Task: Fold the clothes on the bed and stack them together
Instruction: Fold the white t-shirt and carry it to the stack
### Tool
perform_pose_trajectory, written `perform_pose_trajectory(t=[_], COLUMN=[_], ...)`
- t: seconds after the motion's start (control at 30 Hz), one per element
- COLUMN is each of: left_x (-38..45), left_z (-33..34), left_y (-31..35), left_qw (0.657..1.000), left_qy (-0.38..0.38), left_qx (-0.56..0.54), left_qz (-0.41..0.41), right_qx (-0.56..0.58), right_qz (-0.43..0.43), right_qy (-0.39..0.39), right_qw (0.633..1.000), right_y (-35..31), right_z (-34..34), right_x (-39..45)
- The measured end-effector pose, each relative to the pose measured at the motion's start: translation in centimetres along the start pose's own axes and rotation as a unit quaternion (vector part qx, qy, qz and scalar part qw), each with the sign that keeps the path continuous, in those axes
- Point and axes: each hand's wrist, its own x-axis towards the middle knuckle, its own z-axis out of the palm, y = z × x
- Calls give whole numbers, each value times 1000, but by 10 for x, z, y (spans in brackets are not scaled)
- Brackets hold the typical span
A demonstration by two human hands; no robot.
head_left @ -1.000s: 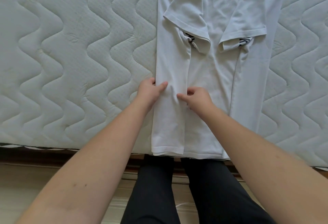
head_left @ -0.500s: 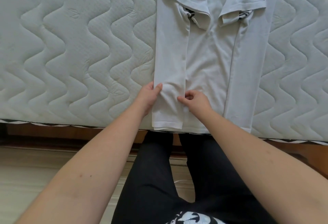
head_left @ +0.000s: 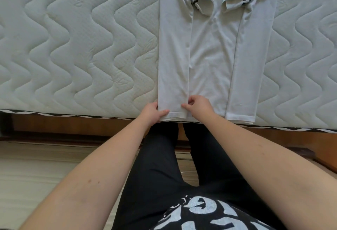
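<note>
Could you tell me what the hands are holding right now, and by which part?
Both hands hold the white shirt at its bottom hem: left hand and right hand pinch its left folded panel's corners.

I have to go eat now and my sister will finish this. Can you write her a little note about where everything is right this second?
Left hand: pinches the outer corner of the white shirt's left folded panel at the hem.
Right hand: pinches the inner edge of that same panel near the hem.
The shirt lies flat on the mattress, hem at the near edge.
Done: both side panels and both sleeves are folded in toward the middle.
Left: fold the shirt up lengthwise from the hem, then stack it with the other clothes, which are not in view here.
</note>
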Motion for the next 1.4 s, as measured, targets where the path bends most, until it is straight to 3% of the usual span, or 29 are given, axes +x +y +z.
perform_pose_trajectory(t=[0.13, 0.3, 0.4, 0.53, 0.63, 0.77, 0.9, 1.03, 1.17, 1.23, 1.4], left_x=[-8, -10, -2, 26, 49, 76, 92, 109, 120, 121, 125], left_z=[6, 1, -7, -26, -38, -50, -52, -52, -62, -74, -101], left_y=[-8, -3, 20, 75, 128, 186, 219, 241, 256, 268, 302], left_qw=[1000, 973, 963, 918, 895, 885, 846, 836, 846, 869, 865], left_qy=[21, 136, 230, 296, 280, 232, 223, 215, 221, 208, 252], left_qx=[4, 188, 118, 152, 190, 243, 339, 384, 335, 285, 250], left_qz=[-23, 8, 72, 215, 290, 322, 346, 328, 351, 346, 354], right_qx=[-78, -160, -74, 93, 134, 138, 44, -16, 72, 53, 2], right_qz=[23, 24, 2, -52, -80, -110, -152, -150, -88, -63, -105], right_qy=[-29, -24, 71, 170, 200, 240, 293, 286, 220, 194, 259], right_qw=[996, 987, 995, 980, 967, 955, 943, 946, 969, 977, 960], right_y=[-3, -16, -32, -66, -97, -126, -145, -168, -191, -196, -199], right_z=[0, -17, -45, -89, -120, -154, -176, -192, -206, -211, -220], right_x=[-2, 6, 21, 47, 67, 96, 121, 146, 163, 165, 160])
